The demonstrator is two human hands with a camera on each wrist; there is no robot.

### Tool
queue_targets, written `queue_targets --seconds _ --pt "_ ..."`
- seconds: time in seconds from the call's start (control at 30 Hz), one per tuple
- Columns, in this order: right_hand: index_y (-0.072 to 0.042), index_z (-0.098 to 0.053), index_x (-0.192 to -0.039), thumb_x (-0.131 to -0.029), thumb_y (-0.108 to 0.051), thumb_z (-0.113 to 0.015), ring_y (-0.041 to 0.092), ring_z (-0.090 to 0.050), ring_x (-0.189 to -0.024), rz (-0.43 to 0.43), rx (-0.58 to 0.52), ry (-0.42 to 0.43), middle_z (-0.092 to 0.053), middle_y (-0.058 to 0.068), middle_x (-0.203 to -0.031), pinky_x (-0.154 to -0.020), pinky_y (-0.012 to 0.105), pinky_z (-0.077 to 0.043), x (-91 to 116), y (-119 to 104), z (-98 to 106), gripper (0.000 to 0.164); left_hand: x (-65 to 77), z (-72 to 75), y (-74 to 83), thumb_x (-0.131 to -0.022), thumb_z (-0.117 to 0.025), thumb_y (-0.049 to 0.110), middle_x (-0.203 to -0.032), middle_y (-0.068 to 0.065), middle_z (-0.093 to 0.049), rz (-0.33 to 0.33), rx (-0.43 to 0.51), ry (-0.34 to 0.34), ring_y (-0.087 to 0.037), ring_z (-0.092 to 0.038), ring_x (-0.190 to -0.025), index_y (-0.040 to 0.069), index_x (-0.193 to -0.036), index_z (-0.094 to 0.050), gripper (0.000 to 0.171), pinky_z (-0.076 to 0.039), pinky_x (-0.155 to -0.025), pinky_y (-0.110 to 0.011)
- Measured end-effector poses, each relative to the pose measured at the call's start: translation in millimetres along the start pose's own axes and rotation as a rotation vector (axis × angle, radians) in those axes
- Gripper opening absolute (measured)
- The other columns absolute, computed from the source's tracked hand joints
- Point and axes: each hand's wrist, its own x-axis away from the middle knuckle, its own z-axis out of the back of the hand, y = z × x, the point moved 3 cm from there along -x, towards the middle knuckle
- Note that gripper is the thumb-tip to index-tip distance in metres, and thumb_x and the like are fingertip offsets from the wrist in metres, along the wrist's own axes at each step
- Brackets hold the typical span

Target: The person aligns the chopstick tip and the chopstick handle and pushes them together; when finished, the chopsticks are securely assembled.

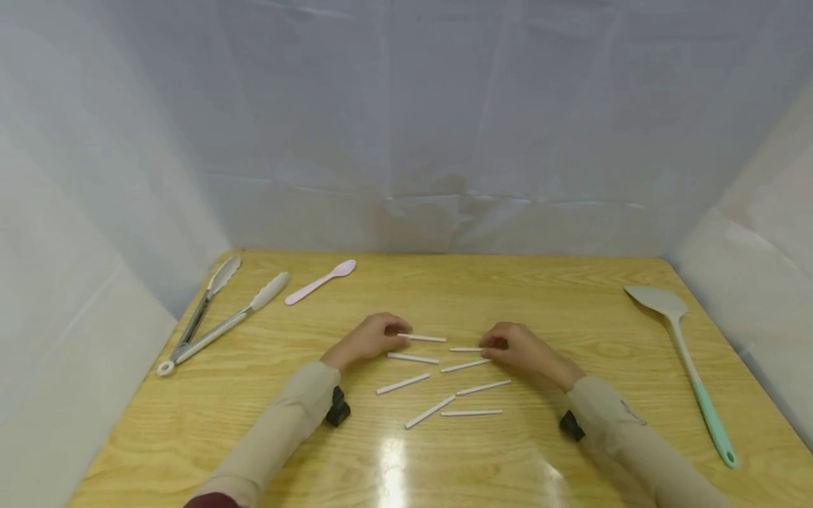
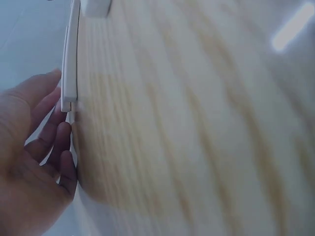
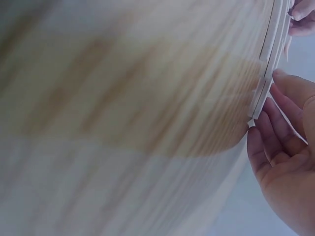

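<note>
Several thin white sticks lie spread over the wooden table [image 1: 305, 451] between the two hands. My left hand [image 1: 371, 337] has its thumb and fingers around the left end of the farthest white stick [image 1: 425, 339]. In the left wrist view the thumb side of that hand [image 2: 37, 137] meets the sticks at their near end, partly overlapping. Across from it, my right hand [image 1: 517, 346] pinches the right end of another white stick [image 1: 466, 349]. A slanted white stick [image 1: 460, 367] lies just below the right fingertips. The fingertips' exact contact is partly hidden.
At the far left lie spread metal tongs [image 1: 212, 337] with pale tips, beside a pink spoon [image 1: 320, 282]. A spatula [image 1: 682, 346] with a mint-green handle lies along the right side. Pale sheeting [image 1: 444, 127] encloses the table's back and sides.
</note>
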Motion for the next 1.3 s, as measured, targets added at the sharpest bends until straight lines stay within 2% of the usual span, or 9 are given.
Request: queue_targets --seconds 0.23,0.5,0.7,1.07,1.3 --pt "0.000 -0.071 -0.093 -0.086 -0.008 -0.069 0.011 -0.059 -0.076 0.001 0.006 -0.014 -0.063 0.003 -0.083 -0.068 0.022 -0.051 -3.0 -2.8 -0.3 0.011 -1.6 -0.6 -1.2 -0.089 -0.067 0.012 -0.100 -0.011 -0.065 -0.007 -0.018 0.009 -0.017 -0.057 -0.089 -0.002 -0.110 -0.067 0.025 -0.047 -0.079 -0.028" --pt "-0.001 -0.071 -0.092 -0.087 -0.009 -0.069 0.009 -0.057 -0.074 -0.017 0.011 -0.015 -0.061 0.001 -0.082 -0.067 0.022 -0.050 -4.5 -0.4 -1.0 0.010 -3.0 -1.7 -0.5 -0.089 -0.067 0.010 -0.092 -0.009 -0.064 -0.047 -0.064 0.034 -0.014 -0.056 -0.083 -0.001 -0.105 -0.069 0.021 -0.046 -0.075 -0.026" --pt "-0.001 -0.071 -0.090 -0.086 -0.007 -0.069 0.008 -0.056 -0.073 -0.016 0.012 -0.011 -0.061 0.001 -0.081 -0.066 0.022 -0.049 -4.9 -1.5 -0.9 0.008 -3.4 -1.9 0.2 -0.089 -0.067 0.012 -0.089 -0.007 -0.063 -0.048 -0.093 0.042 -0.010 -0.050 -0.078 0.001 -0.102 -0.070 0.018 -0.043 -0.071 -0.024" --pt "-0.002 -0.071 -0.091 -0.087 -0.007 -0.068 0.007 -0.055 -0.074 -0.035 0.009 -0.018 -0.062 0.001 -0.082 -0.066 0.022 -0.049 -5.5 -2.0 -0.8 0.008 -2.2 -0.5 3.4 -0.090 -0.065 0.011 -0.087 -0.007 -0.062 -0.042 -0.082 0.038 -0.010 -0.050 -0.077 0.001 -0.100 -0.070 0.016 -0.042 -0.070 -0.024" --pt "-0.002 -0.071 -0.090 -0.087 -0.008 -0.067 0.007 -0.055 -0.074 -0.058 0.005 -0.029 -0.061 0.001 -0.081 -0.066 0.022 -0.049 -4.9 -0.8 -1.2 0.007 -3.1 -0.3 1.7 -0.091 -0.064 0.012 -0.088 -0.008 -0.063 -0.043 -0.090 0.062 -0.011 -0.052 -0.078 0.000 -0.100 -0.070 0.016 -0.043 -0.071 -0.024"
